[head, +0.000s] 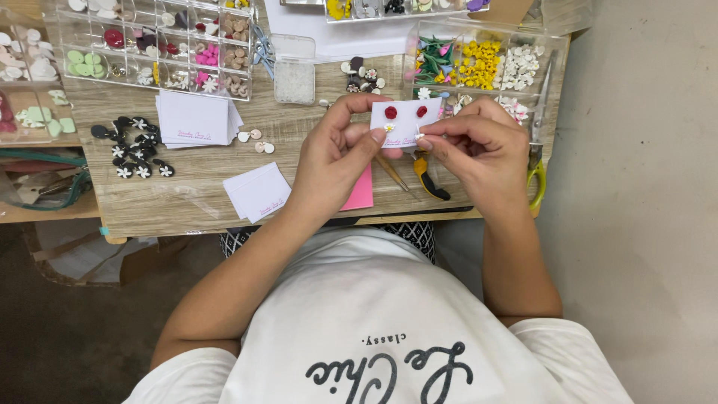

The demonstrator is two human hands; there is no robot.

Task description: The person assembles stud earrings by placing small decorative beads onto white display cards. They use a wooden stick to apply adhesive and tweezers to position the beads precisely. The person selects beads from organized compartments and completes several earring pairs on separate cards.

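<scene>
Across the wooden table (187, 202) we have our stock spread out: clear compartment trays (157, 45) of small clay pieces at the far left, another tray (486, 63) of yellow and white flowers at the far right, a stack of blank white cards (193, 120) and a second stack (258, 191) nearer us, and a cluster of black flower pieces (134, 146) between them. Yellow-handled pliers (428, 173) lie just under our hands, touching a pink card (360, 194).

Above the table edge we hold the small white earring card (404, 120). Our left hand (333, 153) grips its left side, thumb pressed on the front by a tiny white flower stud (389, 128). Our right hand (482, 146) pinches the card's lower right corner between thumb and forefinger, seemingly at a second stud, though that piece is too small to make out. Two red studs (390, 112) already sit in the upper row.

We judge the step goes best if we keep the card flat and taut, support it from behind, and press each post straight through, level with its partner.
</scene>
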